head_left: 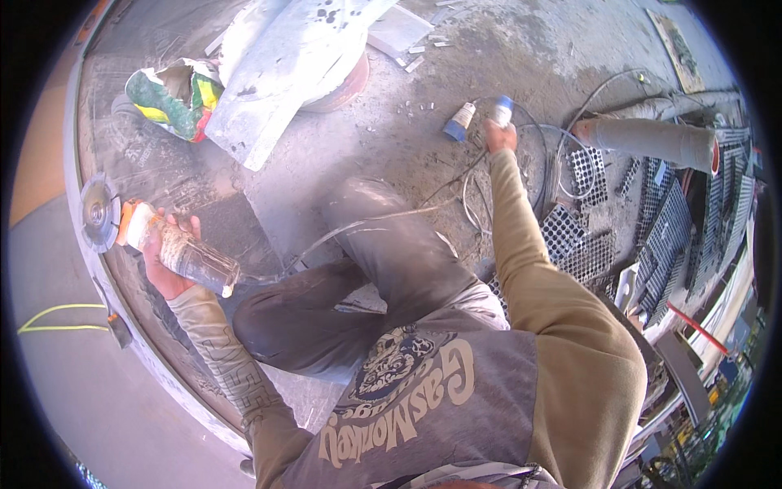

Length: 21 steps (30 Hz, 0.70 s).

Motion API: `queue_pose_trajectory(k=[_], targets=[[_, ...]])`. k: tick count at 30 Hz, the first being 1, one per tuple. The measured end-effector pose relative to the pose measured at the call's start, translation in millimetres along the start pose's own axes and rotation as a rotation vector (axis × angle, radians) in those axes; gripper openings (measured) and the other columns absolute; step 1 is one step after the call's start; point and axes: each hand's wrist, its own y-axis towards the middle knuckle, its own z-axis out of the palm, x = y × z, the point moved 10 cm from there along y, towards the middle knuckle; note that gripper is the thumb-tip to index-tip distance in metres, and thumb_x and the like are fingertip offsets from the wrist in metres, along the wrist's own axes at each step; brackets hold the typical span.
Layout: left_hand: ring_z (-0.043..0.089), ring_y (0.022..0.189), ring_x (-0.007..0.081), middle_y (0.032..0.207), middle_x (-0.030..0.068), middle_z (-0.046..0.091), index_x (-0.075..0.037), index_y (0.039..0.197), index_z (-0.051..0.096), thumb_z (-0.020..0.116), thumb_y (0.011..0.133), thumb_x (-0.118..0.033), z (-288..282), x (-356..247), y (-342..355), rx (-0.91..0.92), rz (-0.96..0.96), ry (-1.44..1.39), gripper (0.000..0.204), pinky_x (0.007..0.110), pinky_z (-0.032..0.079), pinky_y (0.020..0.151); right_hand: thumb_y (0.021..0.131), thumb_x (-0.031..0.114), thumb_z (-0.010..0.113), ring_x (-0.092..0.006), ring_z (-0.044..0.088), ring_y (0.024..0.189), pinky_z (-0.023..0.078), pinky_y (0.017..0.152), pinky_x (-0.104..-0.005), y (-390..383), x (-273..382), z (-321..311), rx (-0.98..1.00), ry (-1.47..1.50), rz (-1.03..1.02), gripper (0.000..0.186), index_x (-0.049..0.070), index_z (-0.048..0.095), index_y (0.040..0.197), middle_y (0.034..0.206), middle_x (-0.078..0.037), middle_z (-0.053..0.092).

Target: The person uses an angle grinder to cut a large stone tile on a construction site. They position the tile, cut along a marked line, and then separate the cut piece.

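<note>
My left hand [165, 259] is wrapped round the body of an angle grinder [199, 261] at the left. The grinder's round cutting disc [99, 213] stands beside the floor's raised edge; whether it touches is unclear. From the grinder's rear a power cable [350, 226] runs across my legs toward the right hand. Farther off, my right hand [498, 138] is closed on a blue-and-white cable connector [503, 110]. Just left of it, a second blue-and-white cable connector [460, 121] lies on the dusty floor.
At the far left sit an opened colourful bag [175, 98] and a large pale slab [261, 98]. Loops of cable [562, 155] lie right of my right arm, near a grey pipe [652, 137] and black grid panels [664, 228]. A yellow loop [61, 318] is at the left.
</note>
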Motion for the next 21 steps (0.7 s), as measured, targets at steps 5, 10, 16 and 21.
queue_pose_trajectory(k=[5,10,16,21], targets=[[0.066,0.094,0.0271,0.107,0.0146,0.065,0.003,0.136,0.049,0.062,0.093,-0.014,50,23,-17,0.136,-0.032,0.092,0.048,0.052,0.054,0.093,0.075,0.058,0.082,-0.0408,0.066,0.116,0.053,0.100,-0.0446,-25,50,66,0.099,-0.481,0.008,0.091,0.000,0.049,0.137,0.126,-0.029,0.066],[0.066,0.096,0.0297,0.109,0.0178,0.066,0.003,0.138,0.048,0.061,0.088,-0.010,138,79,-27,0.266,-0.088,-0.029,0.053,0.054,0.054,0.091,0.079,0.051,0.081,-0.0408,0.064,0.119,0.052,0.102,-0.0455,-4,37,82,0.091,-0.498,-0.004,0.086,0.006,0.044,0.143,0.128,-0.027,0.064],[0.067,0.111,0.0413,0.123,0.0258,0.064,0.005,0.140,0.046,0.062,0.084,-0.008,198,216,-36,0.426,-0.434,-0.216,0.059,0.056,0.046,0.112,0.088,0.030,0.073,-0.0302,0.069,0.107,0.055,0.094,-0.0412,-51,67,48,0.471,0.131,-0.122,0.061,0.004,0.049,0.138,0.119,-0.017,0.068],[0.044,0.141,0.0446,0.148,0.0308,0.046,0.010,0.143,0.039,0.064,0.083,-0.015,256,322,-36,0.529,-0.575,-0.107,0.070,0.057,0.042,0.114,0.095,0.016,0.066,-0.0224,0.066,0.105,0.056,0.091,-0.0384,-198,142,-37,0.722,0.743,0.029,0.046,0.000,0.050,0.134,0.118,-0.010,0.065]])
